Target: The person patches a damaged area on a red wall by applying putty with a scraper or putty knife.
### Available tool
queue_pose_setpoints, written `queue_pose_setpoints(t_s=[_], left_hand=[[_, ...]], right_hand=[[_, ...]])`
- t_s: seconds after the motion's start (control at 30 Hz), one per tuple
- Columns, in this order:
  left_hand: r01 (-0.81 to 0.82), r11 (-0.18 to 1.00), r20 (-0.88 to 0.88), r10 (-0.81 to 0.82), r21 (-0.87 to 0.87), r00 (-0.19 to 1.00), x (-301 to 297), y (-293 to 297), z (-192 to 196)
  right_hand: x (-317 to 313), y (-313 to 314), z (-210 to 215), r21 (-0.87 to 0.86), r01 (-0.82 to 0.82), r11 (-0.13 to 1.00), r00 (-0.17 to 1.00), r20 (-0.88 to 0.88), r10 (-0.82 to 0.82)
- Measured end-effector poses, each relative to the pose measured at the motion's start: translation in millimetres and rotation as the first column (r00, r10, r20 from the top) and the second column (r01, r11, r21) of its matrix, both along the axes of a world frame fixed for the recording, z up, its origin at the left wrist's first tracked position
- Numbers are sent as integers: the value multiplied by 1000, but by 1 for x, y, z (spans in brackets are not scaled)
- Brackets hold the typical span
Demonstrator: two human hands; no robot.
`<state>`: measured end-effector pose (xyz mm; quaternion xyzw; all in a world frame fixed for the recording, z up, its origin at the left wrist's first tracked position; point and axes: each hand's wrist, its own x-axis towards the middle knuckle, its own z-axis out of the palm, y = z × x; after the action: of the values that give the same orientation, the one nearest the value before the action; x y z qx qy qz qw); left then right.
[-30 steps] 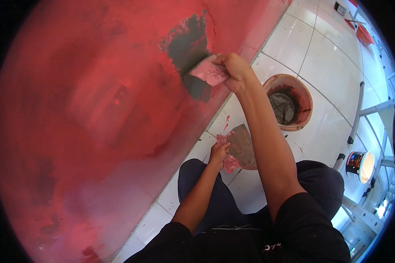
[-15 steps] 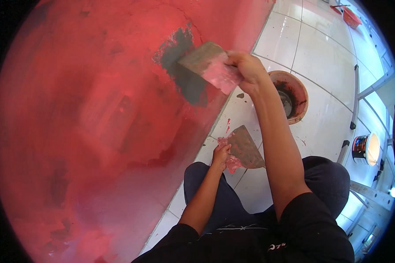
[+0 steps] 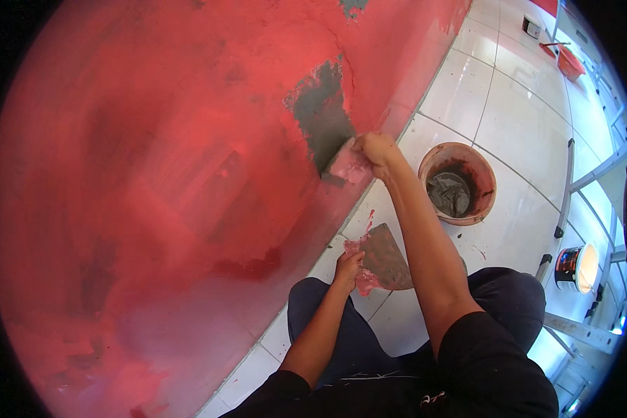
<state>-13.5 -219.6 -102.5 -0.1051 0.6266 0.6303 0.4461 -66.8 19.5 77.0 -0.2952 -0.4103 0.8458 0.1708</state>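
My right hand (image 3: 376,155) grips a flat, wide putty knife (image 3: 348,164) with a pink-smeared face. Its edge rests against the red wall (image 3: 188,125), at the lower end of a patch of wet grey filler (image 3: 322,104). Low over the floor, my left hand (image 3: 348,270) is closed on the pink-stained edge of a second flat scraper (image 3: 389,261), whose broad face carries a grey-brown coat. The handles, if any, are hidden by my fingers.
An orange-brown bucket (image 3: 486,174) with grey paste inside stands on the white tiles (image 3: 522,118), right of my right forearm. Farther right are a paint tub (image 3: 568,270) and a metal ladder (image 3: 585,331). A red basin (image 3: 570,64) sits at the far right.
My right hand has brought its putty knife down the wall, from the middle of the grey patch to its lower end. The left hand keeps its hold on the scraper. The view has shifted.
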Motion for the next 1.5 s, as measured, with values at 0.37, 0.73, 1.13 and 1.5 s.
queue_pose_setpoints(t_s=[0.37,0.73,1.13,1.5], left_hand=[[32,999,-67,-30,28,997,7,6,-1],[26,997,14,-28,69,1000,18,19,-5],[21,998,-9,-21,65,1000,22,21,5],[-22,996,30,20,88,999,16,8,-6]], right_hand=[[26,28,116,-18,80,997,973,-217,-82],[75,39,88,4,159,987,940,-307,-150],[36,31,-48,501,9,866,939,294,-180],[21,38,13,312,43,949,999,-32,-35]])
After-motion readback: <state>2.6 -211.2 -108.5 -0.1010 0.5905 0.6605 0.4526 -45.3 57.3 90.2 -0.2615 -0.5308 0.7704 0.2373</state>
